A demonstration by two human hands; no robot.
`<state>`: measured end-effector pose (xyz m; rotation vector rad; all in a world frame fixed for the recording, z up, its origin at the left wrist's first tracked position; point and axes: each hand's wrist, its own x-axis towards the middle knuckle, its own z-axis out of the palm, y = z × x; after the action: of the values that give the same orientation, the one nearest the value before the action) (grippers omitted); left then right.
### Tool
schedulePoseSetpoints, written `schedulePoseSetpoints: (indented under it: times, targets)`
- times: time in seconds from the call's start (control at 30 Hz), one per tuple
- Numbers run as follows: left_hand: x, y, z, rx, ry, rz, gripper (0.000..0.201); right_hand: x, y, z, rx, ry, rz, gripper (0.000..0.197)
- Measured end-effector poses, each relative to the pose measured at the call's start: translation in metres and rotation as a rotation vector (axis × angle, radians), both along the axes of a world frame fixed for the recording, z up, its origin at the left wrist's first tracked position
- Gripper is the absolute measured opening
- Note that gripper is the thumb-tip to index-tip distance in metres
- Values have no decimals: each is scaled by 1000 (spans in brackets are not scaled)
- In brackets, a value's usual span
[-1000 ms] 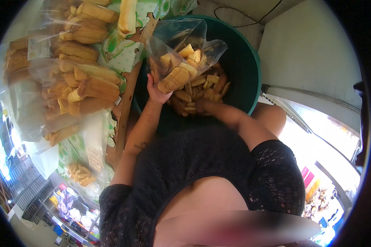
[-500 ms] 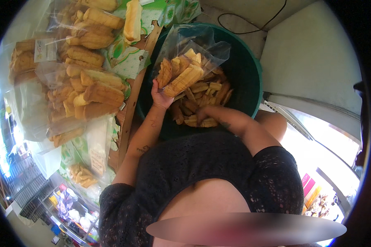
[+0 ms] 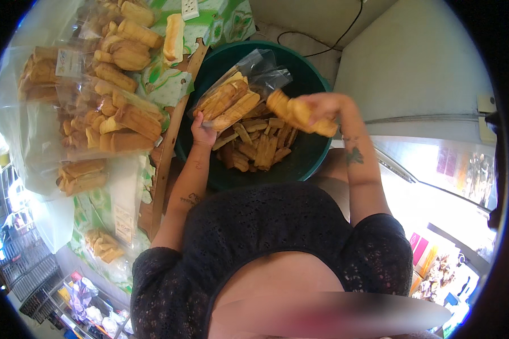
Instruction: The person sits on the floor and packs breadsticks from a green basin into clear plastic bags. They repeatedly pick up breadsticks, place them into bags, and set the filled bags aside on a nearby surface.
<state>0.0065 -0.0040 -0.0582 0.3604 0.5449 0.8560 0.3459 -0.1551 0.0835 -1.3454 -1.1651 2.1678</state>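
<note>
My left hand point(image 3: 204, 131) grips a clear plastic bag point(image 3: 264, 63) from below at its left side. Several long golden-brown bread sticks point(image 3: 225, 101) lie inside it, and its mouth points up and to the right. Over the right side of a dark green tub point(image 3: 320, 79), my right hand point(image 3: 321, 108) is closed on bread sticks point(image 3: 288, 111), slightly blurred; how many I cannot tell. Loose bread sticks point(image 3: 260, 148) are heaped in the tub beneath both hands.
To the left, a table with a green-and-white patterned cover point(image 3: 178, 85) carries big clear bags of bread sticks point(image 3: 124, 121). One bread stick point(image 3: 173, 38) lies alone near a white power strip point(image 3: 190, 8). A pale panel point(image 3: 418, 73) stands right of the tub.
My right hand has come up out of the heap in the tub, moving right with bread sticks in it. My left hand still holds the bag, now tilted a little differently.
</note>
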Motion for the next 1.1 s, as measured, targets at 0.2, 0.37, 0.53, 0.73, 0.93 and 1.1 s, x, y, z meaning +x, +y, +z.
schedulePoseSetpoints:
  times: [0.2, 0.37, 0.53, 0.73, 0.93, 1.1]
  targets:
    - [1, 4, 4, 94, -85, -187, 66, -1, 1, 126, 481, -1018, 43, 71]
    - [6, -7, 22, 118, -182, -303, 73, -61, 18, 133, 748, -1482, 401, 49]
    - [10, -6, 37, 127, -147, -294, 76, -92, 33, 127, 1086, -1634, 240, 33]
    - [11, -7, 32, 185, -199, -276, 85, -83, 49, 136, 614, -1135, 358, 71]
    - [7, -5, 40, 205, -228, -247, 97, -65, 58, 119, 612, -314, 328, 82]
    - [13, -7, 62, 72, -306, -174, 102, -68, 57, 104, 402, 22, -124, 38]
